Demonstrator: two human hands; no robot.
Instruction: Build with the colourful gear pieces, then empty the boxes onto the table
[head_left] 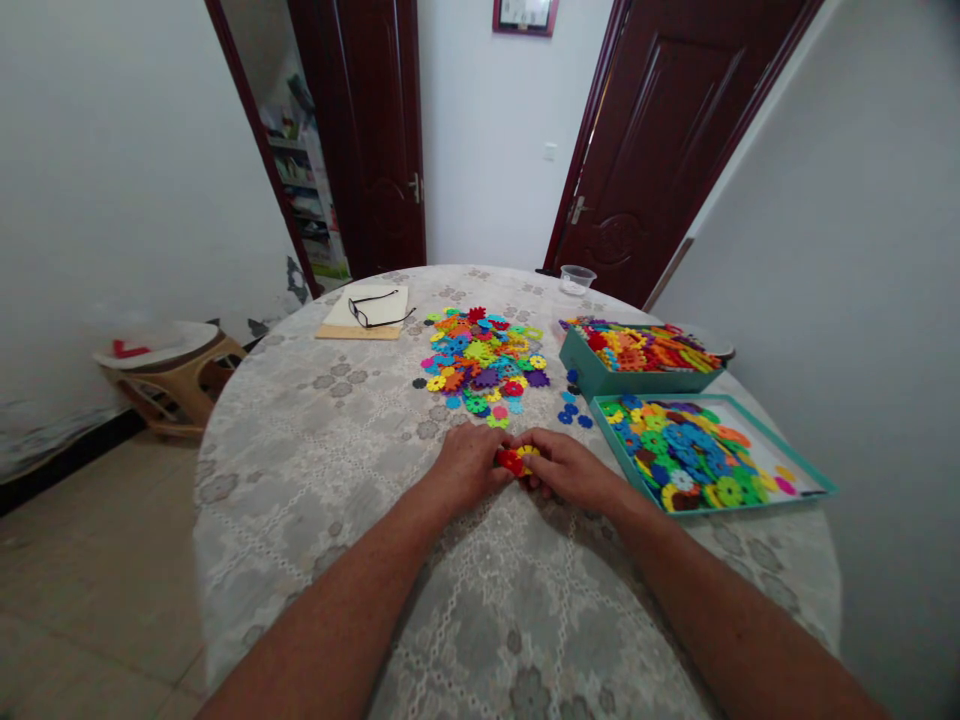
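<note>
Close together over the near middle of the table, my two hands are closed on small notched plastic discs. Between the fingers of my left hand (471, 464) is a red disc (511, 461). My right hand (568, 466) pinches a yellow disc (528, 456) that touches the red one; whether the two are locked together I cannot tell. Just beyond my hands lies a heap of mixed coloured discs and gears (480, 350). Several dark blue discs (570, 410) lie loose to the right of that heap. My fingertips partly hide the held pieces.
On the right stands a teal box (637, 380) full of pieces, with its shallow lid (795, 455) in front holding more. Black glasses (364, 318) rest on paper (345, 310) at the far left. A clear plastic tub (577, 278) stands at the far edge. Patterned cloth covers the round table (300, 470).
</note>
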